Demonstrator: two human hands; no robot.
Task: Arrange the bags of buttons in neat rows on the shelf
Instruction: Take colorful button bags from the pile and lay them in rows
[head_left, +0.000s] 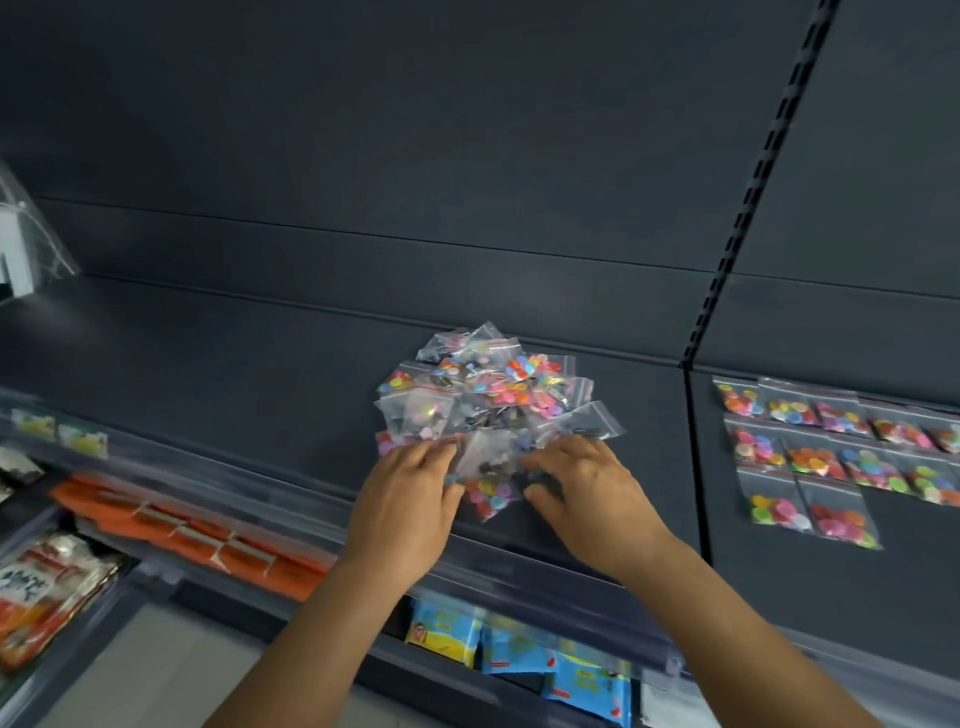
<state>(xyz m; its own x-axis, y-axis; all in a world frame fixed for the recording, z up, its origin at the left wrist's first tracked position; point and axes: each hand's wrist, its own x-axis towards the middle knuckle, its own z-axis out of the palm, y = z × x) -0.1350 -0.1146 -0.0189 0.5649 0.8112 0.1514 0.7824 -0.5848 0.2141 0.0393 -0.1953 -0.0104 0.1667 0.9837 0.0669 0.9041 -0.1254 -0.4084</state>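
Sorting step: left hand (410, 499) and right hand (587, 493), fingers spread flat on heap of bags (488, 405); next, pinching one free for rows (831, 457) on shelf (234, 374).

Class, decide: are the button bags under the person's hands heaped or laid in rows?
Heaped: the pile of bags overlaps at mixed angles, unlike the arranged bags lying flat in rows.

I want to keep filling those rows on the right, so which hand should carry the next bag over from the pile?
Probably the right hand: it lies on the pile on the side nearer the rows, so the left hand needn't cross over.
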